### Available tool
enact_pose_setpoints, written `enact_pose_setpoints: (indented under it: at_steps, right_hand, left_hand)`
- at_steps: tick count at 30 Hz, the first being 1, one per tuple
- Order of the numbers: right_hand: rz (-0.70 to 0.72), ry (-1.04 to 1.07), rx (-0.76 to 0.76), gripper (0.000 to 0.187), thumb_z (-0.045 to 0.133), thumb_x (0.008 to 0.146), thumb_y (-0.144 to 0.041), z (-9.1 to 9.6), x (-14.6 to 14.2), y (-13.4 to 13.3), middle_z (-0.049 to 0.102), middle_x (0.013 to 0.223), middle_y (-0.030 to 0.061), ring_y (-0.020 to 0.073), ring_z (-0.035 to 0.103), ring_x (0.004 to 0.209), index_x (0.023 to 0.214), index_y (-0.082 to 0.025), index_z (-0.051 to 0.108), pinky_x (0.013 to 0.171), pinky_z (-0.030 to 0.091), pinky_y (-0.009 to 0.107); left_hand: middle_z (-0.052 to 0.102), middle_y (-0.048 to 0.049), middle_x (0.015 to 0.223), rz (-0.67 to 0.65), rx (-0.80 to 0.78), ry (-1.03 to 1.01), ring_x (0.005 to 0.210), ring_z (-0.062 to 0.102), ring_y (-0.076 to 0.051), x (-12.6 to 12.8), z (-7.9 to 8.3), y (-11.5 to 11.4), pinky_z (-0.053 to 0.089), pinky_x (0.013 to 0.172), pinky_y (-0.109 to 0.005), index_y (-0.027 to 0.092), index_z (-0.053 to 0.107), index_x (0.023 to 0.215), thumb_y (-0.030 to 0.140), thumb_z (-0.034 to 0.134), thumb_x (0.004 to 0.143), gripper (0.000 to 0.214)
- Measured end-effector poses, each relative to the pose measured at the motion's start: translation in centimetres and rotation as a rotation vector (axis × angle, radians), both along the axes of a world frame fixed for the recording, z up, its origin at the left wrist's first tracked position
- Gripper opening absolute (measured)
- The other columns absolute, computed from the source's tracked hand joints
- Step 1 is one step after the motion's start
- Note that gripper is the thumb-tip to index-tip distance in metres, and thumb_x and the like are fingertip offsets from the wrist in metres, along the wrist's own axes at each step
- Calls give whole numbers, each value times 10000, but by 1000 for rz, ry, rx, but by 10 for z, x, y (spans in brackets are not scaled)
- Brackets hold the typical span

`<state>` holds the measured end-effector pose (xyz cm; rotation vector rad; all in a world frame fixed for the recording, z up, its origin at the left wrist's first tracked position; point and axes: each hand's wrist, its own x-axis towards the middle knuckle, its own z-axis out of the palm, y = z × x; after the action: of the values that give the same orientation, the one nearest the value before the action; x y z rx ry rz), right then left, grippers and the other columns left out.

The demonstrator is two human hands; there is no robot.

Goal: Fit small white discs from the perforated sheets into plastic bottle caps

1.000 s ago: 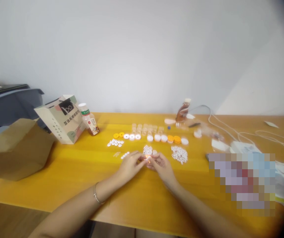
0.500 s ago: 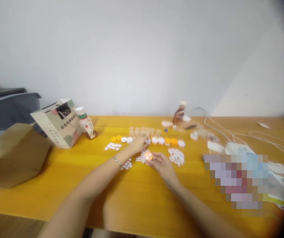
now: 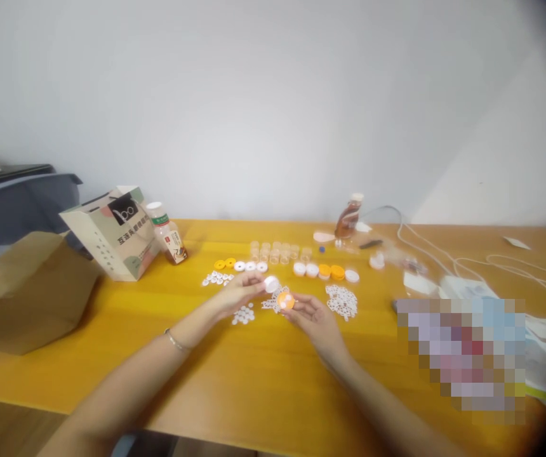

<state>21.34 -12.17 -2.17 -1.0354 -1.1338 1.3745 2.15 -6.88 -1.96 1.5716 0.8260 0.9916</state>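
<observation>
The left hand (image 3: 239, 293) has its thumb and fingers pinched on the white cap (image 3: 270, 284), and the right hand (image 3: 317, 319) pinches the orange cap (image 3: 286, 301) by its side. Both caps are up in the air between the two hands, over the middle of the worktop (image 3: 235, 381). The white cap is just beside the orange one, a bit to the left and closer to the far edge; I can't tell if they touch. Both are round, so neither has a long way. The orange cap's flat face tips up, with pale bits on it too blurry to name. Each hand is nearest to its own cap. The left arm slants in from the near edge, with its wrist low and its fingers pointing right. The right arm slants in too, its fingers pointing left. Under the caps is a heap of white rings (image 3: 268, 305). White dots (image 3: 243, 314) lie near the left wrist, and a white pile (image 3: 342, 301) lies to the right of the right hand. Farther off, toward the far edge, are a row of caps (image 3: 337, 272) and some clear cups (image 3: 275, 252).
</observation>
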Motion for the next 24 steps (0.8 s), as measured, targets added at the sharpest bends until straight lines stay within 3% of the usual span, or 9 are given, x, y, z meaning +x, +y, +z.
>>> enact_pose_setpoints:
  at_steps: [4, 7, 14, 24]
  right_hand:
    - [20, -4, -7, 362, 722, 560, -281, 2, -2, -3, 685, 761, 36, 188, 637, 753, 890, -200, 596, 754, 492, 349]
    - [38, -17, -21, 366, 717, 569, -285, 2, -2, -4, 684, 760, 38, 190, 637, 757, 905, -197, 602, 770, 487, 365]
    - [83, -43, -19, 382, 730, 545, -301, -1, -1, -1, 678, 714, 28, 188, 639, 719, 889, -185, 614, 766, 489, 368]
    - [170, -90, -33, 411, 734, 536, -347, -10, -1, -1, 644, 686, 11, 195, 635, 722, 888, -188, 594, 781, 477, 378]
  left_hand:
    - [586, -88, 1017, -8, -62, -65, 920, 569, -162, -3, 0, -24, 449, 818, -305, 179, 474, 1061, 285, 540, 781, 307]
    - [550, -90, 1103, 25, 73, 23, 1011, 528, -177, 2, 3, -33, 437, 856, -314, 209, 446, 1148, 240, 530, 786, 373]
    - [518, -67, 1133, -20, 514, 339, 1075, 466, -168, 9, 19, -46, 378, 937, -352, 224, 498, 1128, 102, 431, 812, 346]
    - [495, -56, 1170, -152, 650, 524, 1076, 461, -155, 5, 18, -46, 400, 920, -327, 234, 421, 1201, 31, 372, 800, 452]
